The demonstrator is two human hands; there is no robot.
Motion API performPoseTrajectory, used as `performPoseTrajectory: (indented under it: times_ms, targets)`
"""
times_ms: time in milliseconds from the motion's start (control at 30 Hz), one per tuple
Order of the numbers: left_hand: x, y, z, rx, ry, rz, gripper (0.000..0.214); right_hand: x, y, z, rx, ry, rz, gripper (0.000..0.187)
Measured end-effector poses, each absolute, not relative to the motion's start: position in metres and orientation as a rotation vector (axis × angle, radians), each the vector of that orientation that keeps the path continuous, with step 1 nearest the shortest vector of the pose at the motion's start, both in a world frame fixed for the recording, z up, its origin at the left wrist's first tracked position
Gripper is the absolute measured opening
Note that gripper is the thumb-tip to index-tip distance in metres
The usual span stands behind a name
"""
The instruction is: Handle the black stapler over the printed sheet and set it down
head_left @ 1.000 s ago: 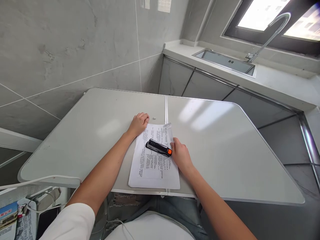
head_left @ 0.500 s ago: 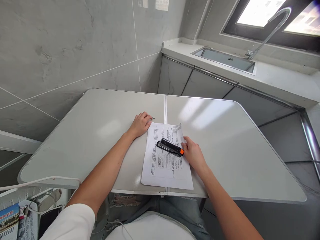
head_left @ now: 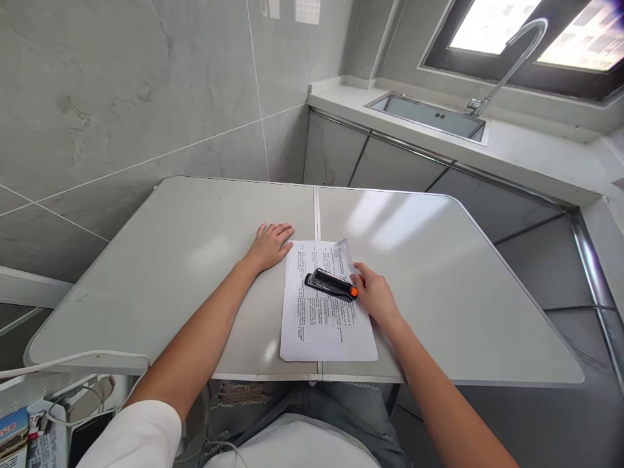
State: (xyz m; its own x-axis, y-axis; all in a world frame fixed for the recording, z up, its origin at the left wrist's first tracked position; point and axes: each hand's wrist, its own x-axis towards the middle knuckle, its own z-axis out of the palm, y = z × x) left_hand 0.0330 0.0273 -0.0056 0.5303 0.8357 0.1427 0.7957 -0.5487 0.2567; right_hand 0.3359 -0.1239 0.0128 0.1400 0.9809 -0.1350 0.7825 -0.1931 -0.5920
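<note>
A printed sheet of paper (head_left: 322, 318) lies on the grey folding table (head_left: 195, 260) in front of me. A black stapler with an orange end (head_left: 330, 285) rests on the sheet's upper part. My right hand (head_left: 374, 294) sits at the sheet's right edge, its fingers curled against the stapler's orange end. My left hand (head_left: 270, 245) lies flat on the table just left of the sheet's top corner, fingers spread and holding nothing.
A counter with a steel sink (head_left: 429, 117) and a curved tap (head_left: 507, 58) runs along the back right under a window. A tiled wall (head_left: 121, 97) stands at the left. A white cable (head_left: 73, 359) and printed matter (head_left: 19, 439) lie at the lower left.
The sheet with the stapler has slid to the right along with my right hand. My left hand has opened flat, covering the spot where a small staple lay.
</note>
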Motion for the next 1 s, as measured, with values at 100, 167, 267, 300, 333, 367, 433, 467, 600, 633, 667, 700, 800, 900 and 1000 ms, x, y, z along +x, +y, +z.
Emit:
performPoseTrajectory:
  times_ms: [100,167,267,300,333,367,433,467,600,633,667,700,800,900,1000]
  targets:
    - [0.032,0.028,-0.006,2.559,1.466,0.402,0.051,0.332,-0.121,0.011,-2.014,-1.712,0.704,0.041]
    - [0.031,0.029,-0.006,2.536,1.483,0.420,0.051,0.329,-0.121,0.010,-1.981,-1.715,0.699,0.039]
    - [0.030,0.031,-0.009,2.511,1.487,0.468,0.050,0.326,-0.120,0.007,-1.946,-1.713,0.680,0.035]
    - [0.030,0.032,-0.009,2.504,1.485,0.483,0.050,0.326,-0.121,0.007,-1.943,-1.708,0.664,0.035]
    - [0.030,0.032,-0.010,2.497,1.483,0.493,0.050,0.327,-0.121,0.007,-1.942,-1.697,0.637,0.035]
    - [0.030,0.032,-0.009,2.492,1.480,0.497,0.050,0.329,-0.122,0.007,-1.939,-1.677,0.594,0.037]
    - [0.030,0.031,-0.007,2.483,1.484,0.505,0.051,0.332,-0.126,0.011,-1.900,-1.621,0.487,0.038]
    - [0.030,0.030,-0.005,2.480,1.485,0.519,0.051,0.333,-0.128,0.014,-1.855,-1.601,0.457,0.036]
    - [0.030,0.025,0.006,2.548,1.276,0.595,0.051,0.330,-0.139,0.029,-1.544,-1.757,0.586,0.031]
    - [0.030,0.023,0.008,2.576,1.168,0.580,0.047,0.327,-0.141,0.031,-1.481,-1.843,0.621,0.032]
    - [0.029,0.022,0.010,2.598,1.066,0.547,0.043,0.323,-0.142,0.033,-1.442,-1.926,0.632,0.034]
    - [0.029,0.021,0.011,2.609,0.986,0.503,0.039,0.319,-0.143,0.033,-1.425,-1.996,0.626,0.037]
    - [0.029,0.020,0.012,2.603,0.907,0.397,0.034,0.309,-0.142,0.029,-1.451,-2.070,0.609,0.037]
    - [0.029,0.020,0.011,2.587,0.922,0.378,0.035,0.304,-0.138,0.025,-1.481,-2.041,0.660,0.033]
    - [0.029,0.021,0.010,2.580,0.930,0.376,0.035,0.304,-0.133,0.025,-1.488,-2.034,0.649,0.031]
